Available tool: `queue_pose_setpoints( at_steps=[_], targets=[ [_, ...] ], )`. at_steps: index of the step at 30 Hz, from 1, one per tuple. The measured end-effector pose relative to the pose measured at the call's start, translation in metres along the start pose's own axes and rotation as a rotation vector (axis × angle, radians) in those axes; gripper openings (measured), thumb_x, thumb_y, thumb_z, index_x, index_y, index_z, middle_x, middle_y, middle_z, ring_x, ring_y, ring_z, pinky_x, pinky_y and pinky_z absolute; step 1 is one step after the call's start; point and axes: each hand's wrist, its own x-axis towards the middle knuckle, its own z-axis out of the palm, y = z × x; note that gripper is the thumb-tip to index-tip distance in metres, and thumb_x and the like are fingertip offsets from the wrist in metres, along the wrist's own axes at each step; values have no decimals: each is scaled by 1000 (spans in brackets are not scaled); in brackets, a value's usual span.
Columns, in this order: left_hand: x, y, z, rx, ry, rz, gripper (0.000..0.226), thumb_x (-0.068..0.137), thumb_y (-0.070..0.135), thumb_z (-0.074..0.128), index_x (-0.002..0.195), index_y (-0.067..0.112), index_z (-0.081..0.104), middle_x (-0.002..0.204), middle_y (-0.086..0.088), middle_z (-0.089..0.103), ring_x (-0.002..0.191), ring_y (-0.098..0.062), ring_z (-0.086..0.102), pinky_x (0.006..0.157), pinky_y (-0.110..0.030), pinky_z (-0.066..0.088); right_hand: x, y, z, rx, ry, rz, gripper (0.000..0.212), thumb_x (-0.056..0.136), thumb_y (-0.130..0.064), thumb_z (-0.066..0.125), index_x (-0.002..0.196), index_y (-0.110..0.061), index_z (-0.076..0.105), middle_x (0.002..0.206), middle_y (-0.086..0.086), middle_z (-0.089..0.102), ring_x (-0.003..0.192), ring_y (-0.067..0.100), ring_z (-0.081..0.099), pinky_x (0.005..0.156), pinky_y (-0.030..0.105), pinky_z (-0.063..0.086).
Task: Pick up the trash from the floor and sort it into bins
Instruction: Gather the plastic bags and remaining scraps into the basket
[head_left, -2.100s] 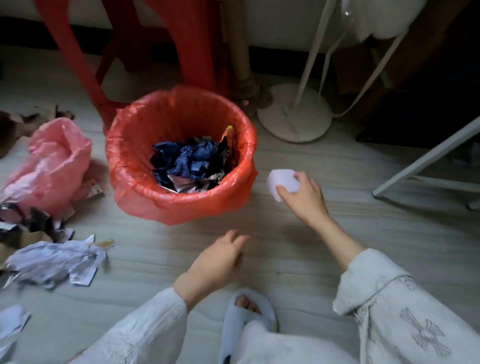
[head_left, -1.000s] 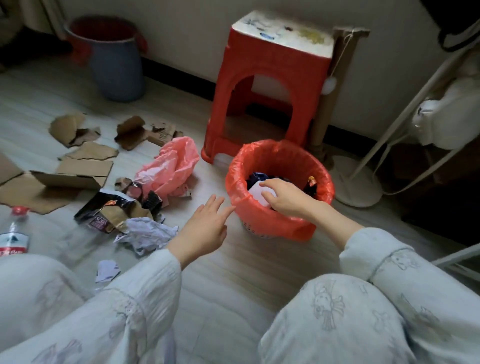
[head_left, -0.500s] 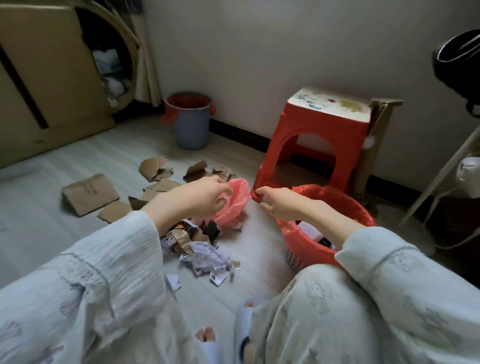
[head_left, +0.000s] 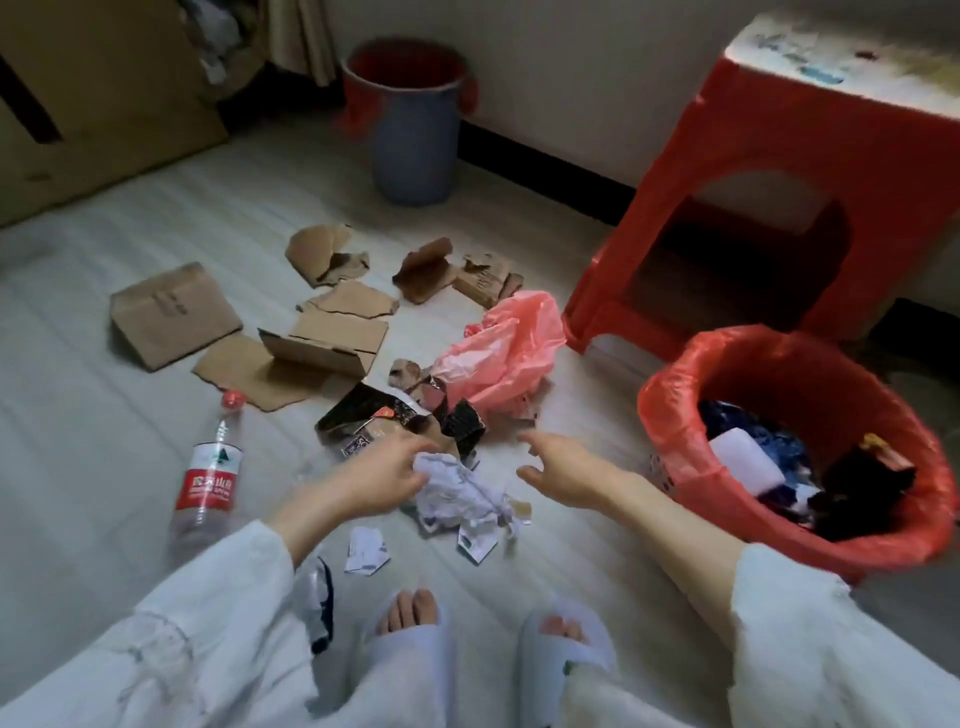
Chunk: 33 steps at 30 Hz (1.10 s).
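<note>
Both hands now off pink bag: left hand (head_left: 382, 480) grip pinching crumpled paper (head_left: 460, 491), right hand (head_left: 563, 467) spread.

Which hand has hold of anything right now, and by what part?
The left hand is closing on the crumpled white paper at its upper left edge; a full grip cannot be confirmed. The right hand is open and holds nothing.

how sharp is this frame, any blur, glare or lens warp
Head view: dim, soft indoor light with no glare; the red stool and grey bin at the top look smeared, the crumpled paper at the left hand is soft too; wide-angle warp bows the edges.
</note>
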Motion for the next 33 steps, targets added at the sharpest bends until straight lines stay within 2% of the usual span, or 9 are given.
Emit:
queue_pose_setpoints(
  at_steps=[7, 11, 13, 15, 17, 22, 28, 31, 33],
  targets=[
    [62, -48, 102, 256, -43, 25, 68, 90, 25, 53, 147, 22, 18, 156, -10, 5, 144, -27, 5, 117, -36, 13, 74, 25, 94, -11, -106, 45, 63, 89, -36, 56, 141, -14, 30, 141, 10, 38, 128, 31, 37, 100, 43, 40],
    [84, -53, 128, 378, -53, 62, 66, 88, 37, 55, 145, 25, 25, 154, -12, 18, 140, -29, 22, 107, -38, 26, 86, 35, 129, 0, -86, 95, 72, 87, -40, 57, 144, -14, 20, 145, 7, 30, 131, 29, 31, 98, 45, 42],
    [86, -53, 136, 372, -2, 51, 63, 68, 28, 75, 126, 26, 53, 122, -14, 56, 108, -30, 55, 81, -38, 45, 83, 38, 141, 18, -102, 111, 77, 88, -39, 56, 147, -14, 15, 146, 8, 28, 131, 29, 31, 97, 45, 42],
    [86, -58, 139, 389, 77, 55, 50, 47, 22, 85, 94, 24, 67, 80, -4, 61, 72, -25, 59, 59, -31, 44, 77, 39, 149, 32, -125, 95, 80, 87, -36, 58, 148, -14, 10, 148, 7, 25, 132, 29, 29, 99, 43, 41],
    [84, -63, 138, 383, 154, 61, 42, 46, 22, 87, 83, 23, 68, 69, -2, 59, 66, -24, 58, 60, -30, 40, 71, 41, 153, 62, -122, 80, 84, 86, -34, 60, 148, -14, 7, 149, 7, 23, 134, 28, 28, 101, 42, 39],
    [68, -67, 130, 70, 293, -119, 28, 77, 23, 56, 102, 17, 67, 84, -8, 61, 79, -32, 59, 73, -40, 45, 64, 42, 154, 131, -33, 125, 100, 83, -47, 63, 149, -12, -3, 155, 3, 14, 138, 25, 23, 106, 39, 34],
    [42, -80, 112, -326, 491, -371, 20, 87, 7, 56, 105, 11, 65, 100, -13, 65, 93, -33, 59, 74, -32, 38, 76, 18, 163, -30, -34, 44, 112, 75, -58, 63, 148, -7, -5, 158, 4, 3, 144, 22, 11, 106, 43, 28],
    [36, -80, 105, -428, 555, -438, 17, 90, 9, 55, 105, 10, 63, 88, -9, 64, 84, -29, 57, 66, -28, 30, 86, 9, 170, -158, -39, -74, 101, 78, -45, 63, 149, -10, -1, 157, 8, 6, 143, 26, 11, 104, 43, 29],
    [34, -80, 104, -457, 566, -450, 16, 91, 11, 54, 105, 10, 61, 85, -1, 59, 81, -22, 52, 64, -24, 27, 92, 6, 174, -220, -9, -108, 84, 82, -30, 58, 148, -11, 9, 148, 11, 23, 133, 30, 27, 94, 42, 35]
  ],
)
